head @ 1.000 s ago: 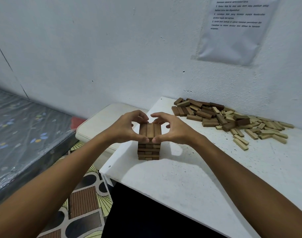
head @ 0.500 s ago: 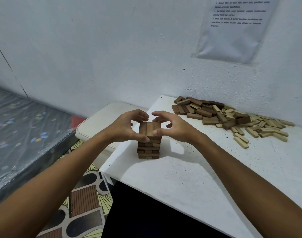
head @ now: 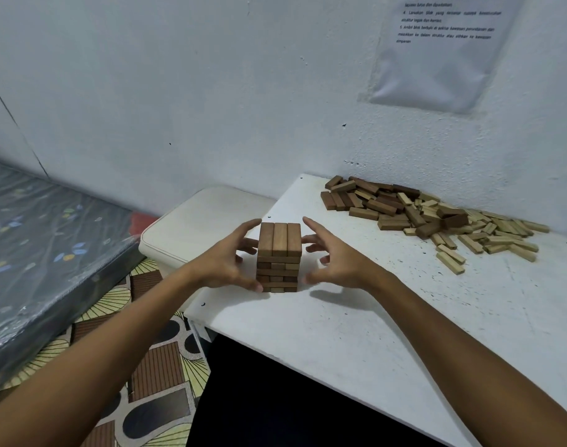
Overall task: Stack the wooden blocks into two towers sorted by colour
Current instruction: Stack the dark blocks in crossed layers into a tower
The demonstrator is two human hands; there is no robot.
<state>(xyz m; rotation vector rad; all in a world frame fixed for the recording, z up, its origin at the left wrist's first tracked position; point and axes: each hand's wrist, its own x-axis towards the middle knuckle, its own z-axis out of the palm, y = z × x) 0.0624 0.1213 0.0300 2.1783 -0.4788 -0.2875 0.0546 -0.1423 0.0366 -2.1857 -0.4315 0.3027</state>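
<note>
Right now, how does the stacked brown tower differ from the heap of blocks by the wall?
The tower is neat crossed layers standing upright between the left hand and right hand; the heap lies jumbled and flat. The tower is all dark brown, while the heap mixes dark brown with pale blocks. The tower stands near the table's left edge; the heap lies against the wall. Both are the same kind of wooden blocks.

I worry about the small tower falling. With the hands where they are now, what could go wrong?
1. The left hand seems to touch the base of the dark tower; a careless pull could shift it.
2. The tower stands near the table edge, so falling blocks could drop to the floor.
3. In the pile, dark and light blocks lie mixed, so a wrong colour might be picked.
</note>
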